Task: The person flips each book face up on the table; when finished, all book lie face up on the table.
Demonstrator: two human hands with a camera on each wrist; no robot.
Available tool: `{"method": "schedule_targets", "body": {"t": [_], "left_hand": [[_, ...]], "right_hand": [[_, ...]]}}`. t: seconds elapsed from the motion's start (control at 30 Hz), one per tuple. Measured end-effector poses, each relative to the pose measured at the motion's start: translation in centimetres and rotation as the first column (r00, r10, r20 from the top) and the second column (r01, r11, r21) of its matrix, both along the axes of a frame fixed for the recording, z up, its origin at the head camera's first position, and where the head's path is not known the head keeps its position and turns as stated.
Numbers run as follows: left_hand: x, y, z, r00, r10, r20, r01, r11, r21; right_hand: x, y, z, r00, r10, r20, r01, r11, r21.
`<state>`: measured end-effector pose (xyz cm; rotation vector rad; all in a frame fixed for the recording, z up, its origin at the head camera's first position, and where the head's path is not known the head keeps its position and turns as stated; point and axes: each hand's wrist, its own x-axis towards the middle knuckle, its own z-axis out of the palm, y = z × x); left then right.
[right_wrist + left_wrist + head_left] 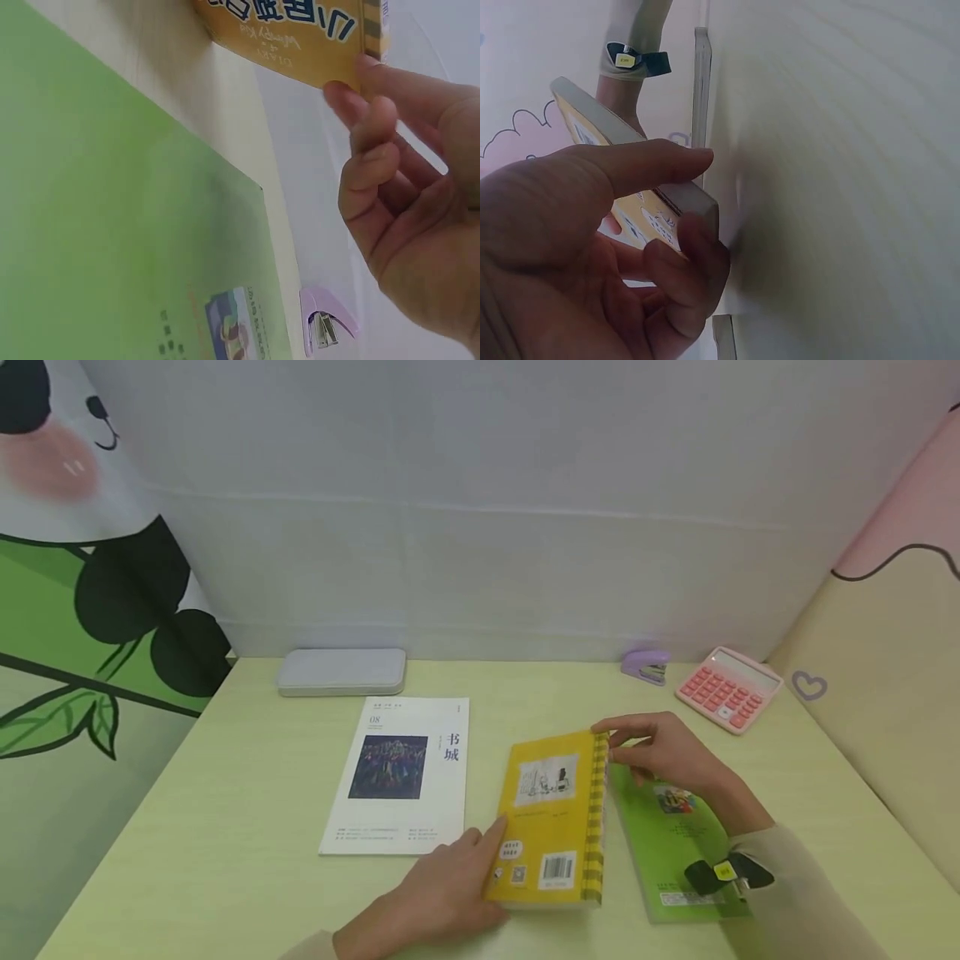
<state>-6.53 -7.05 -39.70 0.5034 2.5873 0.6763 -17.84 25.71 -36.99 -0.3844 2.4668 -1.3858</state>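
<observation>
Wearing yellow (checked spine), the book slants.

There's my bare right hand, then my right sleeve, pale cream, lower right of the head view! Across it, a black strap with a yellow tag, its dark marks too small to read. Bottom, left of centre: my bare left hand, my left sleeve just as pale!
</observation>
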Motion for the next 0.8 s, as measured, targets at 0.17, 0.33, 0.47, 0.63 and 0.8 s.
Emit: {"method": "schedule_targets", "body": {"t": [0.17, 0.33, 0.47, 0.63, 0.8], "left_hand": [[0.1, -0.6, 0.5, 0.999, -0.038, -0.031, 0.037, 0.999, -0.011], [0.0, -1.4, 1.1, 0.995, -0.077, -0.066, 0.078, 0.997, 0.014], [-0.4, -2.2, 1.7, 0.991, -0.112, -0.075, 0.118, 0.989, 0.087], [-0.9, -3.2, 2.4, 0.995, -0.099, 0.024, 0.089, 0.960, 0.264], [-1.0, -3.9, 2.9, 0.997, -0.066, 0.051, 0.045, 0.940, 0.338]], "right_hand": [[0.4, 0.1, 0.3, 0.999, -0.028, -0.037, 0.027, 1.000, -0.008], [0.5, 0.2, 0.8, 0.996, -0.008, -0.092, 0.004, 0.999, -0.045], [0.5, 0.3, 1.0, 0.994, 0.006, -0.112, -0.016, 0.996, -0.086], [0.1, 0.3, 0.9, 0.989, -0.016, -0.146, -0.003, 0.992, -0.130], [-0.3, 0.3, 0.7, 0.988, -0.052, -0.147, 0.028, 0.987, -0.160]]}}
